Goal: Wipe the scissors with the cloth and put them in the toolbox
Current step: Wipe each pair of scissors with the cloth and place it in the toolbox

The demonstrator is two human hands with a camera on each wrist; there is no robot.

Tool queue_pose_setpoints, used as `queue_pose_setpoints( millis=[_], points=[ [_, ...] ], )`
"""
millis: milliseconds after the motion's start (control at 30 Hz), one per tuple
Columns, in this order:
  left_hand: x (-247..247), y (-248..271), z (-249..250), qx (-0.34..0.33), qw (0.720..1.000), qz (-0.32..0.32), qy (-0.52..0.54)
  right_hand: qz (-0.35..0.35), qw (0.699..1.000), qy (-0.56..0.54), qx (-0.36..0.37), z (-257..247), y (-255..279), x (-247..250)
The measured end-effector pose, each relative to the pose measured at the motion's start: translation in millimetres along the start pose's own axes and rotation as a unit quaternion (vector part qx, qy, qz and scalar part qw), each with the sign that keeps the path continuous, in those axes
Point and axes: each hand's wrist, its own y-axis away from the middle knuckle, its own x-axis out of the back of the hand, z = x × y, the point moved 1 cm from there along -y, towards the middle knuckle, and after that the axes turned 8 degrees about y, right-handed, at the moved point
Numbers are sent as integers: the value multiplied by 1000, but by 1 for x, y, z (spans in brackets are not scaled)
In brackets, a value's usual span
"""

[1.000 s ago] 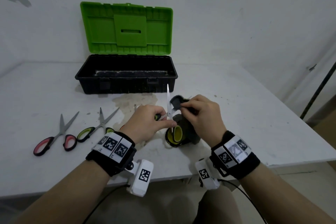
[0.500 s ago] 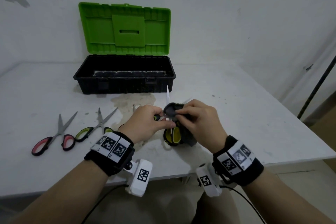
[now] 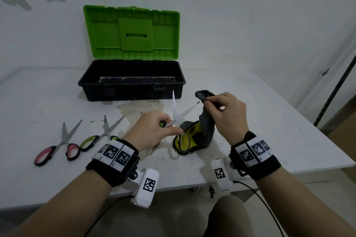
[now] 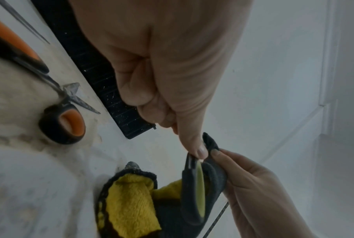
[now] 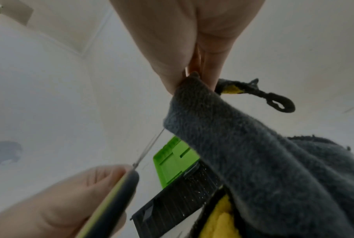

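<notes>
My left hand (image 3: 173,129) grips a pair of scissors (image 3: 174,109) by its black and yellow-green handles, blades spread in a V and pointing up. The handle (image 4: 192,193) shows edge-on in the left wrist view. My right hand (image 3: 210,102) pinches the top of a grey and yellow cloth (image 3: 206,127) just beyond the tip of the right blade. The rest of the cloth hangs down to the table. The open toolbox (image 3: 133,82), black with a green lid, stands behind, with nothing visible inside. In the right wrist view the cloth (image 5: 253,153) drapes from my fingers beside the thin blade (image 5: 149,145).
Red-handled scissors (image 3: 57,148) and green-handled scissors (image 3: 100,136) lie open on the white table (image 3: 269,121) at the left. Orange-handled scissors (image 4: 64,124) lie under my left hand near the toolbox wall (image 4: 111,90). A stain marks the table before the toolbox. The table's right edge is close.
My right hand has slid the cloth up and to the right, from the pivot out to the tip of the right blade. The left hand has held the scissors nearly still.
</notes>
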Motion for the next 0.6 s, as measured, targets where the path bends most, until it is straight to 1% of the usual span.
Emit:
queue_pose_setpoints(
  millis=[67, 233, 300, 367, 467, 533, 600],
  points=[
    [0, 0, -1, 4, 1000, 4, 0, 8, 1000, -16, 21, -1, 3, 6],
    [-2, -3, 3, 7, 1000, 4, -23, -91, 989, -27, 117, -19, 23, -1],
    [-5, -4, 6, 0, 1000, -7, -18, -119, 983, -30, 139, -21, 28, -8],
    [-7, -3, 7, -9, 1000, -18, -21, -137, 979, -29, 145, -20, 31, -14],
    [-8, -2, 6, -20, 999, -13, -31, -131, 981, -25, 139, -19, 31, -19],
    [-6, -2, 6, -27, 999, -4, -32, -103, 987, -19, 124, -18, 28, -18],
    [-5, -4, 6, -34, 999, -1, -34, -69, 993, -3, 92, -13, 20, -15]
  ],
)
